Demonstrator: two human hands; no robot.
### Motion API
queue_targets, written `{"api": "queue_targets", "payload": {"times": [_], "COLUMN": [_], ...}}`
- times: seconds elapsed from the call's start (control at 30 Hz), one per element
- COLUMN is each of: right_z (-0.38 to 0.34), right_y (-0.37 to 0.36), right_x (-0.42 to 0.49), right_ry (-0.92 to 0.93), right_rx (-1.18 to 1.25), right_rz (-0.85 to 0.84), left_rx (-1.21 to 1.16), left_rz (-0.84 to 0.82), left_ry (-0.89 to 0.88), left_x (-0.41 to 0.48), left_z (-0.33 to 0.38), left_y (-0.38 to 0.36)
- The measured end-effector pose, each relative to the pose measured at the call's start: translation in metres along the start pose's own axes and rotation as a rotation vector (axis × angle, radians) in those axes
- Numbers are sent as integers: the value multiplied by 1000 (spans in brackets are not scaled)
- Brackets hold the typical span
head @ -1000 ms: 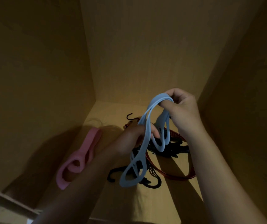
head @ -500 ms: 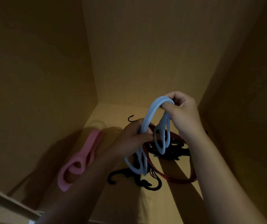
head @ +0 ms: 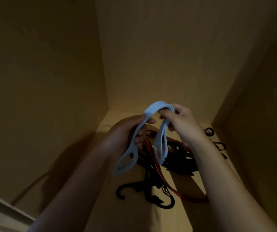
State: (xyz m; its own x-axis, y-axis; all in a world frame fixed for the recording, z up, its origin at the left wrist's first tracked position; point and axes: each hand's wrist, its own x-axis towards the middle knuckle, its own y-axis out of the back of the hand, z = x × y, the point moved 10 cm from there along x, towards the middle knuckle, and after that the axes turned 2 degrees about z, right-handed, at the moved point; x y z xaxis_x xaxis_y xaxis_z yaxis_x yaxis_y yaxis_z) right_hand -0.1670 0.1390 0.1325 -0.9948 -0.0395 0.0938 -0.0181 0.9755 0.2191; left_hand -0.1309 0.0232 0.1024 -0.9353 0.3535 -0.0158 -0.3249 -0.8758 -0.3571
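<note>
**Two hands, one pale blue strap, held above a tangle**

Item: pale blue strap (head: 154, 107), flexible, bent into an arch, with a looped end hanging on each side. It is in the air inside a wooden cabinet, above the cabinet floor (head: 131, 218) and touching nothing there.

Left hand (head: 127, 131): fingers curled round the left leg of the arch, thumb laid along it. The lower loop dangles free below my grip.

Right hand (head: 183, 121): fingertips pinching the arch near its crown, with the right leg and its loop hanging under my palm.

Below, on the cabinet floor: a black hanger (head: 134, 188) with its hook turned toward me, a red-brown band (head: 157, 166) running across it, and a darker black heap (head: 181, 163) that I cannot sort out in this light. Small black hooks (head: 209, 131) lie by the right wall.

Risks, as I judge them:
- The strap looks sprung, so if either grip slackens an end may whip loose and drop into the heap.
- The dangling loops hang close over the hanger hooks. Lowering my hands could snag one and drag the tangle up with it.
- Poor light means I may misjudge which loop is clear.
</note>
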Motion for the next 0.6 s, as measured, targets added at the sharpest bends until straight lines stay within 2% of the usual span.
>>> {"api": "queue_targets", "payload": {"times": [0.17, 0.37, 0.6], "right_z": [5, -2, -11], "right_y": [-35, -51, -50], "right_x": [-2, -3, -9], "right_ry": [-40, 3, 81], "right_rx": [-59, 1, 173], "right_rz": [-212, -338, -339], "left_rx": [253, 400, 335], "left_rz": [59, 159, 210], "left_ry": [-142, -224, -261], "left_x": [-1, 0, 6], "left_z": [34, 50, 51], "left_y": [4, 11, 15]}}
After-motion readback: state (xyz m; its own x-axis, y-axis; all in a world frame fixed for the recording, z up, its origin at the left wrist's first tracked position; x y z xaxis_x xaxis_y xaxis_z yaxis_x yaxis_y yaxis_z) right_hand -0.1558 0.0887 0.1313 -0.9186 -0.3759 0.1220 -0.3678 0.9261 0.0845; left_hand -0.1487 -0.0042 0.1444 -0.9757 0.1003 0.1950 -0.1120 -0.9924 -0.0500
